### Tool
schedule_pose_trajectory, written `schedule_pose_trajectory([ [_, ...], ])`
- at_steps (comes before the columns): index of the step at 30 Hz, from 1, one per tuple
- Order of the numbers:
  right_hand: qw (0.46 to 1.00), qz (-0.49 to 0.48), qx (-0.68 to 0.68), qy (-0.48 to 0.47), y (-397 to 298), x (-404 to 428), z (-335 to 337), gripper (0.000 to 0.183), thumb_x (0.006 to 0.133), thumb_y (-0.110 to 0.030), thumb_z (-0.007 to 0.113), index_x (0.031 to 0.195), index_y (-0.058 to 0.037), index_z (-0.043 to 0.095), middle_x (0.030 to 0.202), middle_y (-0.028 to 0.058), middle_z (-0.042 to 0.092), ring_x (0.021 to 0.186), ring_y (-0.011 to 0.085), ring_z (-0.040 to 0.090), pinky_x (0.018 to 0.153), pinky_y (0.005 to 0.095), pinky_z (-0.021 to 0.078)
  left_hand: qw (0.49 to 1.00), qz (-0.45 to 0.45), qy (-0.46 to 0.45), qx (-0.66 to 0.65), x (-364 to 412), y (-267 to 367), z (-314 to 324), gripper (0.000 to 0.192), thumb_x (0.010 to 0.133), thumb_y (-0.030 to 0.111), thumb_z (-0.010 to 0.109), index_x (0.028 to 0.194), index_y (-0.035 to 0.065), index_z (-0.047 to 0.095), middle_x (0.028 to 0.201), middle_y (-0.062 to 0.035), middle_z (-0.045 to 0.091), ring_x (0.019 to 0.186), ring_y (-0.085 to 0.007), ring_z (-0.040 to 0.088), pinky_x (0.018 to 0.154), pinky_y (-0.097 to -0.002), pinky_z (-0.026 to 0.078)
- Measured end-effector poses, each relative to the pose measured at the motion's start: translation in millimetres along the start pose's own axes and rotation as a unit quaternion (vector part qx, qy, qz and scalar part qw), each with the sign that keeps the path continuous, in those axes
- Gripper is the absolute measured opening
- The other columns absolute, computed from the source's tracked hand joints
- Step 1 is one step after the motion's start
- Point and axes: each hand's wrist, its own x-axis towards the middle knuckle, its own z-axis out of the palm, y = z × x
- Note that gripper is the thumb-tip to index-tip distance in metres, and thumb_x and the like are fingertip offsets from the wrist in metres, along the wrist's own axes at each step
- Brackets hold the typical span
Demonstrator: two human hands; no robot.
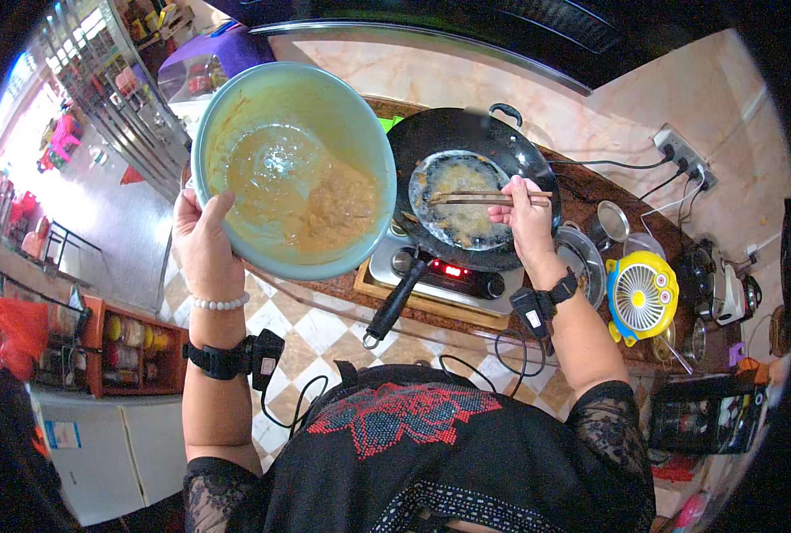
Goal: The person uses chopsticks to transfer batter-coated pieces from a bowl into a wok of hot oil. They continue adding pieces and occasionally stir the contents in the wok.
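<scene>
My left hand (203,240) grips the near left rim of a pale green basin (294,266), thumb over the edge. The basin is tilted towards me and holds a smeared brownish batter (342,203), thicker at the lower right. With my right hand (525,220) I hold a pair of wooden chopsticks (482,198) over a black wok (448,130). Their tips reach into bubbling, foamy oil (465,176) with small browned bits around its edge. The wok rests on an induction cooker (402,260) with a lit red display, its black handle (398,303) pointing towards me.
A yellow cartoon-shaped fan (643,298) stands right of the wok, beside a strainer (612,221) and a clear bowl (585,260). Cords run to a wall power strip (685,158). The range hood (435,20) hangs above. Cables trail from both my wrist straps.
</scene>
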Motion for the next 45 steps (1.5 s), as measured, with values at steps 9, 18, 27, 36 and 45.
schedule_pose_trajectory([
  [9,0.998,-0.034,-0.043,-0.028,-18,-7,-4,0.029,0.094,-0.026,0.046,0.081,-0.0001,0.053,0.071,0.0058,0.055,0.052,0.015,0.06,0.044,0.0238,0.0486,1.0,-0.002,0.002,0.003,-5,1,13,0.015,0.076,-0.001,0.061,0.075,0.0091,0.05,0.072,0.0002,0.056,0.063,-0.0085,0.051,0.06,-0.0217,0.044],
  [18,0.991,-0.08,-0.069,-0.079,-22,-8,-7,0.03,0.094,-0.028,0.047,0.083,-0.0007,0.055,0.074,0.0051,0.057,0.054,0.0122,0.059,0.047,0.0224,0.0479,1.0,0.008,-0.018,-0.002,-6,-1,11,0.014,0.076,-0.001,0.061,0.078,0.0087,0.051,0.075,-0.0019,0.058,0.066,-0.0101,0.054,0.062,-0.0228,0.046],
  [27,0.991,-0.132,0.0,-0.031,-59,-22,-6,0.031,0.094,-0.029,0.047,0.082,-0.0013,0.055,0.072,0.0062,0.057,0.056,0.0135,0.06,0.05,0.0243,0.0499,0.999,-0.004,-0.035,-0.012,-14,3,10,0.013,0.076,-0.001,0.061,0.08,0.0083,0.053,0.077,-0.002,0.059,0.068,-0.0111,0.056,0.064,-0.0234,0.047],
  [36,0.991,-0.043,0.036,-0.12,-73,-42,3,0.026,0.094,-0.026,0.046,0.087,-0.0025,0.054,0.07,0.0055,0.057,0.056,0.0138,0.059,0.049,0.0246,0.0494,0.997,-0.028,-0.065,-0.014,-31,21,31,0.015,0.075,-0.003,0.06,0.083,0.0089,0.055,0.08,-0.0022,0.061,0.07,-0.0119,0.057,0.065,-0.024,0.048],
  [45,0.979,0.042,0.194,-0.051,-40,-28,4,0.026,0.094,-0.028,0.046,0.083,-0.0054,0.054,0.071,0.0088,0.06,0.059,0.0192,0.062,0.054,0.0303,0.0529,0.991,-0.11,-0.062,-0.046,-46,21,54,0.02,0.074,-0.006,0.058,0.075,0.0103,0.046,0.079,-0.0025,0.058,0.071,-0.0119,0.056,0.069,-0.026,0.047],
])
